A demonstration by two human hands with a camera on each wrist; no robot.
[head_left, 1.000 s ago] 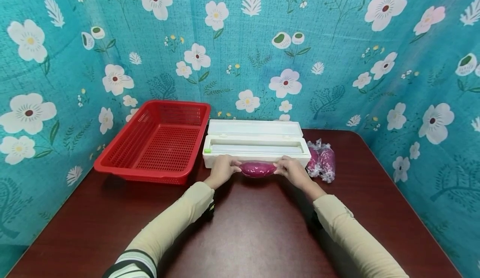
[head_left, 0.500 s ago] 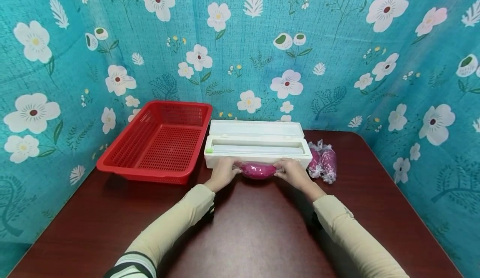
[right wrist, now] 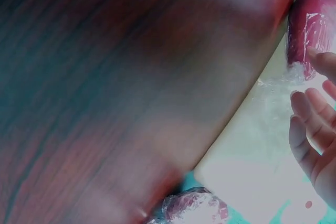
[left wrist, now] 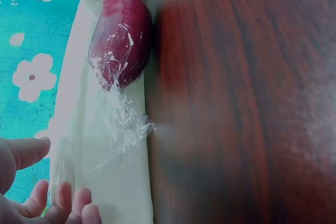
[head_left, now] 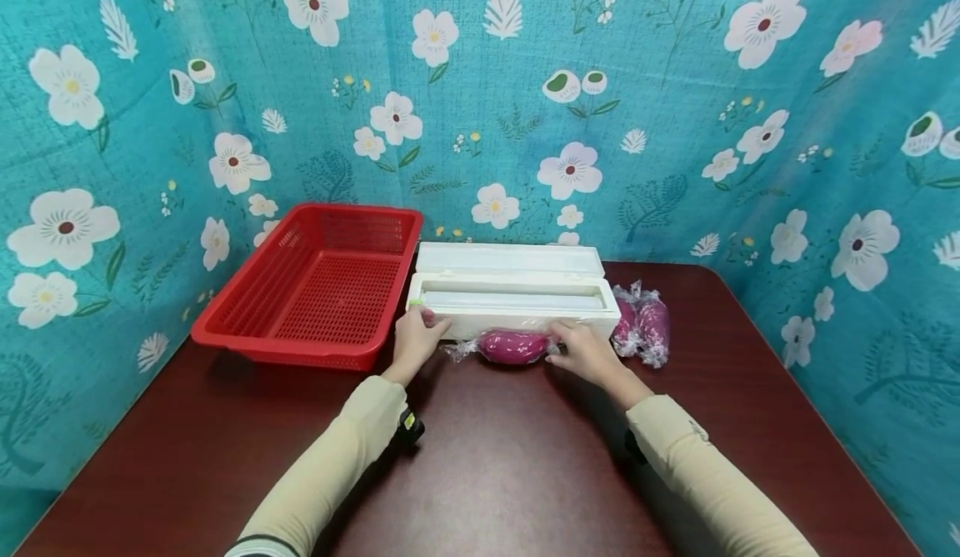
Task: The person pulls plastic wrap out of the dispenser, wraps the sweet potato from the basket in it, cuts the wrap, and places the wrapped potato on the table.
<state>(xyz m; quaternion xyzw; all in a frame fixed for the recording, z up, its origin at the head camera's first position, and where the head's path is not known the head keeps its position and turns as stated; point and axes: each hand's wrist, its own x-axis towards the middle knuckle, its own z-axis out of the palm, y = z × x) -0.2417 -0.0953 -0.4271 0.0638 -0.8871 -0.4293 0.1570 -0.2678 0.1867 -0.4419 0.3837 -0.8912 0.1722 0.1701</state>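
A purple-red oblong item (head_left: 513, 347) wrapped in clear film lies against the front of a white cling film dispenser (head_left: 517, 321), whose lid stands back. Its twisted film tail (left wrist: 126, 121) points left, toward my left hand. My left hand (head_left: 417, 336) is at the dispenser's left end near a green tab (head_left: 415, 303), thumb and fingers apart. At the item's right end is my right hand (head_left: 585, 350); in the right wrist view its thumb (right wrist: 323, 62) is beside the item, apart from the bent fingers. Nothing shows between them.
Wrapped purple-red items (head_left: 651, 328) lie at the dispenser's right end. A red slotted basket (head_left: 360, 350) stands on the left of the dark wooden table (head_left: 525, 465). Behind hangs a blue flowered curtain (head_left: 480, 123).
My left hand has let go of the film at the item's left end and moved left to the dispenser's end, baring the twisted tail. My right hand has stayed by the right end.
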